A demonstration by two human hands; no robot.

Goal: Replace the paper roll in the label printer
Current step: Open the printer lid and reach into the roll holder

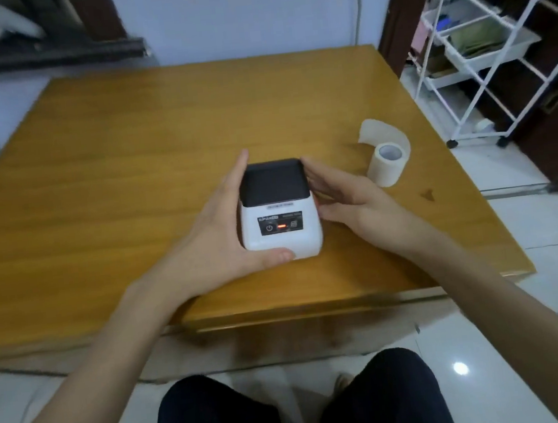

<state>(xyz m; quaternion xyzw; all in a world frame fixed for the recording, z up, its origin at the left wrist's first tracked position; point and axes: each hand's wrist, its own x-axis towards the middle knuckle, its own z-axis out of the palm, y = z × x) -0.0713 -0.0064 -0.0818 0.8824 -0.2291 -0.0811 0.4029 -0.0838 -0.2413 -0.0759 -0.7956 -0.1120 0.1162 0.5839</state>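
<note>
I have the label printer (pixel 279 209) cupped between both hands: my left hand (pixel 217 231) flat along its left side with the thumb hooked under the near corner, my right hand (pixel 348 200) pressed against its right side, fingers straight. It sits toward the table's (pixel 95 182) near edge, about midway along it. White body, black closed lid, a dark panel with a power symbol and a red light; the lettering is too blurred to read. Further right, toward the right edge, the paper roll (pixel 388 163) stands on end, its loose tail curling behind.
</note>
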